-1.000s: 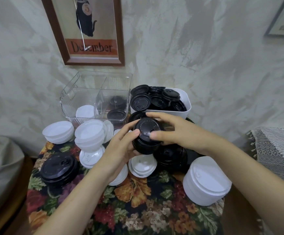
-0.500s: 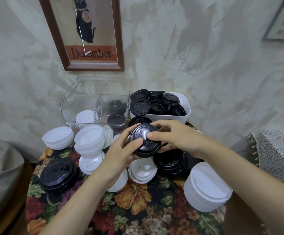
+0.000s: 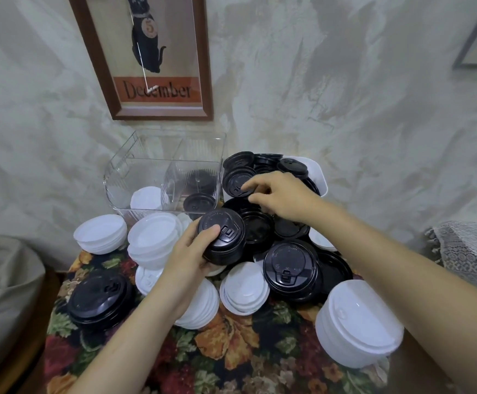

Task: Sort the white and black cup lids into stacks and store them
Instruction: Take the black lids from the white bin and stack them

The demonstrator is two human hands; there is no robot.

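Note:
My left hand [image 3: 192,253] grips a stack of black lids [image 3: 223,240] above the table's middle, thumb on top. My right hand [image 3: 281,196] hovers over loose black lids [image 3: 255,223] in front of the white bin [image 3: 321,177], fingers loosely curled and holding nothing. The white bin holds several black lids [image 3: 238,177]. The clear divided bin [image 3: 163,169] holds a white lid stack [image 3: 146,198] on its left and black lids [image 3: 198,202] on its right. Further stacks stand on the table: white [image 3: 355,322], white [image 3: 152,237], black [image 3: 100,298], black [image 3: 291,268].
The small round table has a floral cloth [image 3: 231,362], its edges close on all sides. More white lid piles [image 3: 100,233] [image 3: 244,291] crowd the middle. A lace-covered surface [image 3: 470,251] stands at right, a grey cushion [image 3: 1,294] at left. A framed picture [image 3: 152,55] hangs on the wall behind.
My right hand has let go of the black stack and reached back towards the lids near the white bin. My left hand alone now holds the stack, shifted slightly left.

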